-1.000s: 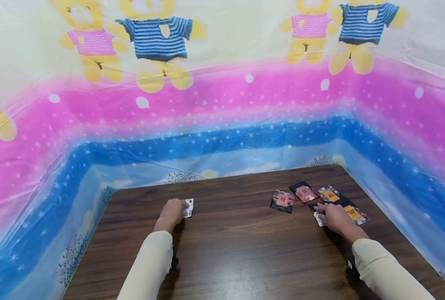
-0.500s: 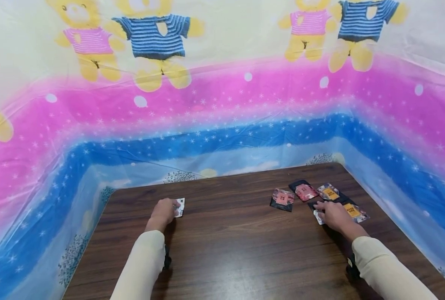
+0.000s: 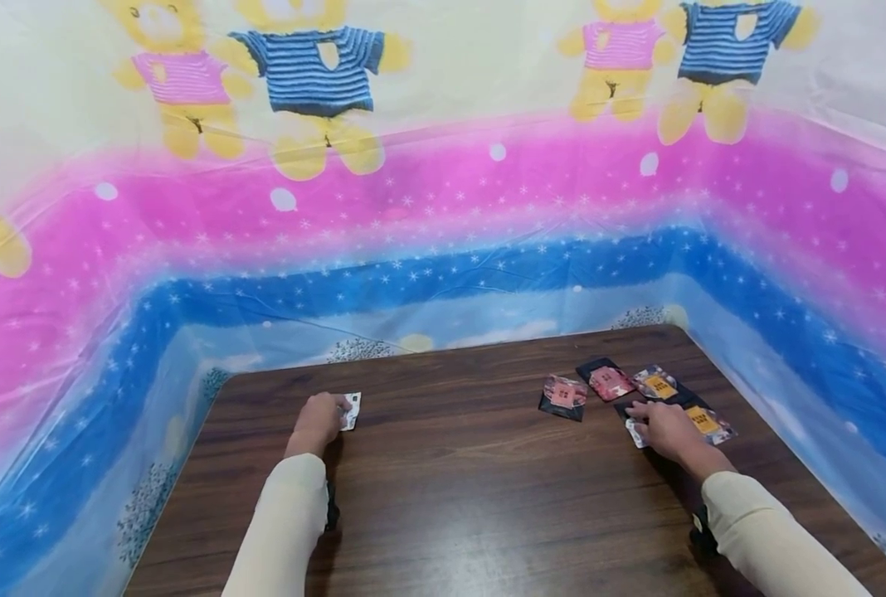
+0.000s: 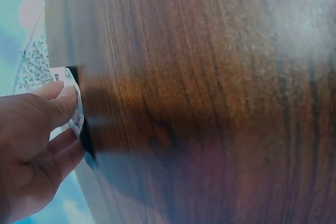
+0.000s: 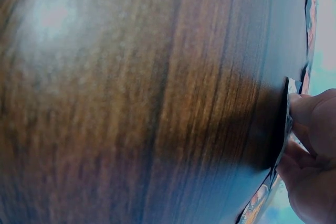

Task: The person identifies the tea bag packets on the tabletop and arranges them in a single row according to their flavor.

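At the left of the table, my left hand (image 3: 318,417) holds a small white sachet (image 3: 351,412) by its near side. In the left wrist view the thumb lies on the printed face of that sachet (image 4: 79,111), and the other fingers are partly behind it. On the right, my right hand (image 3: 670,431) pinches another sachet, white and black (image 3: 635,433), its thumb at the edge in the right wrist view. Beside that hand lie a sachet with a yellow label (image 3: 707,420) and a second yellow-labelled one (image 3: 657,385).
Two sachets with pink labels (image 3: 562,396) lie left of and behind the right hand, on dark wood. The brown table (image 3: 458,497) meets a printed cloth (image 3: 428,274) along its back and sides. Wide bare wood lies between the two hands.
My left hand has moved left across the table with the white sachet. My right hand and the sachets around it have stayed in place.
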A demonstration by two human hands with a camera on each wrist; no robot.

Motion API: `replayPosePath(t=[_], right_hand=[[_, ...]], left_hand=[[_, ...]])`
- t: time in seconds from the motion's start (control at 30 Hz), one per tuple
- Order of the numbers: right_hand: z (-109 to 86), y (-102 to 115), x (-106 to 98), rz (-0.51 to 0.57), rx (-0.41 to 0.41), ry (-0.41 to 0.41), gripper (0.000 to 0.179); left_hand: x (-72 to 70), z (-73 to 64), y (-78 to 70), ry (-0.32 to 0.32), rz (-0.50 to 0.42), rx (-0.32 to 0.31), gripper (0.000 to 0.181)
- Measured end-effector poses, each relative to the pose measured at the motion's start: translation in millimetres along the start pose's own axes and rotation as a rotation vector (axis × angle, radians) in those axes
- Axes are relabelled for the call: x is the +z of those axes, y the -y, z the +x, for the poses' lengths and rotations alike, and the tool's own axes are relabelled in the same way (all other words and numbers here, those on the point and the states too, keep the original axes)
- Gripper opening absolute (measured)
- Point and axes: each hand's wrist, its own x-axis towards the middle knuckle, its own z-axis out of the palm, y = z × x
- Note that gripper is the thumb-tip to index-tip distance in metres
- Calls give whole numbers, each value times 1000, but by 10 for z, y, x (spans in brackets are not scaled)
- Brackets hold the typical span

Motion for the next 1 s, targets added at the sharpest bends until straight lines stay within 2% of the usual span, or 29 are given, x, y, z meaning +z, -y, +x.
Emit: replayPosePath(t=[0.37,0.5,0.7,1.0], right_hand=[[-48,9,15,-2,-12,-30,41],[-46,53,19,-10,-15,-45,40],[-54,132,2,-52,5,-17,40],[-62,236,7,-86,-26,-31,38]], left_hand=[[64,10,9,-6,36,8,28],[55,29,26,-16,64,16,28],[63,11,48,-21,59,18,28],[31,-8,15,-19,73,38,28]])
